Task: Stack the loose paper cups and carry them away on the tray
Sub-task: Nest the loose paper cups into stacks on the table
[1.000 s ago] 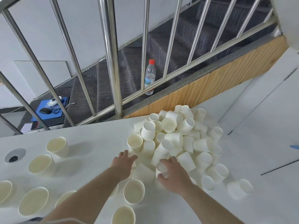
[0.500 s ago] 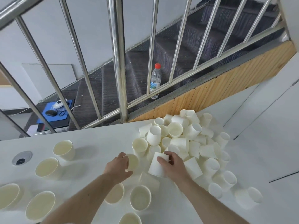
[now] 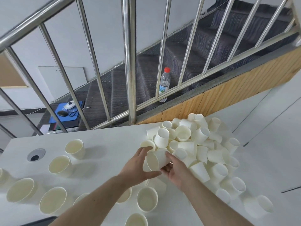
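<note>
1. The paper cups in the pile are plain white outside, with no print.
2. The upright cups show a pale cream inside.
3. The table is plain white, with a grey round cap that has a black centre.
4. The railing is shiny silver metal.
5. The stairs are dark grey with a fine raised pattern.
6. The side panel below the railing is light brown wood in narrow strips.
7. The bottle is clear, with a red cap and a blue, green and white label.
8. The mat is blue; on it lie a black mouse and a white one.
</note>
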`<state>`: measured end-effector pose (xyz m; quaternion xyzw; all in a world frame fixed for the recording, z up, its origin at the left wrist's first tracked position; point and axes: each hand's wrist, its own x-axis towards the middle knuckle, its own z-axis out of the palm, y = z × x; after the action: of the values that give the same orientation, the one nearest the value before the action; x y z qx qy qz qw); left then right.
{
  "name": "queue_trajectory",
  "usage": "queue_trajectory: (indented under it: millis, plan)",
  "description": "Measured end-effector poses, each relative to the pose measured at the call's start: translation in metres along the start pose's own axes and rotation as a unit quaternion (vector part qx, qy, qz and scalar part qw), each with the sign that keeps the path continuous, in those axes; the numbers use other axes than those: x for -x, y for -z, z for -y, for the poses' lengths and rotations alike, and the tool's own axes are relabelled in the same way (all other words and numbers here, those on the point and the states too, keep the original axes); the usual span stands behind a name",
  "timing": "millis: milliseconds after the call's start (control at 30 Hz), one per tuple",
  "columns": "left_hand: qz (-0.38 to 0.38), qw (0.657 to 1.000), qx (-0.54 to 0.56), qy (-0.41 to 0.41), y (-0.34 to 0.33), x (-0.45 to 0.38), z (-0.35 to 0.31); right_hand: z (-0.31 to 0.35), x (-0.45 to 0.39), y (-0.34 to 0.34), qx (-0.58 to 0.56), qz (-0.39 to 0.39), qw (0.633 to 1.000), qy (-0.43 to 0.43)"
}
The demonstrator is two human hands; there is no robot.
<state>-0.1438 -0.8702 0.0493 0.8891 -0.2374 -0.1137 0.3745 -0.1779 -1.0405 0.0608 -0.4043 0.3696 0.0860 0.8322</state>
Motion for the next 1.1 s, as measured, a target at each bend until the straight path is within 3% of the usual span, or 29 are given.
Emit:
queue_trajectory:
  millis: [167, 300, 367, 467, 533, 667, 833, 1100]
  plan:
    - [-0.057, 0.998, 0.034, -0.001, -0.003, 0.002, -0.006, 0.001, 0.006, -0.006, 0.005, 0.040, 0.999, -0.007]
    - [-0.088, 0.995, -0.007, 0.040, 0.014, 0.003, -0.001, -0.007, 0.000, -0.001, 0.226, 0.001, 0.973, 0.035]
    - [-0.090, 0.993, -0.046, 0.058, 0.024, 0.003, 0.004, -0.015, -0.004, 0.006, 0.399, -0.001, 0.911, 0.100]
    - [-0.071, 0.990, -0.099, 0.073, 0.034, 0.004, 0.012, -0.023, -0.006, 0.017, 0.648, 0.058, 0.739, 0.174]
    - [-0.058, 0.987, -0.123, 0.080, 0.036, 0.005, 0.017, -0.027, -0.005, 0.018, 0.728, 0.108, 0.653, 0.180]
    - [-0.016, 0.985, -0.144, 0.095, 0.036, 0.007, 0.027, -0.032, -0.003, 0.014, 0.791, 0.155, 0.567, 0.168]
    - [0.060, 0.980, -0.165, 0.094, 0.027, 0.008, 0.038, -0.035, -0.006, 0.011, 0.813, 0.169, 0.535, 0.154]
    - [0.098, 0.976, -0.157, 0.118, 0.014, 0.007, 0.052, -0.030, -0.013, 0.011, 0.802, 0.121, 0.566, 0.146]
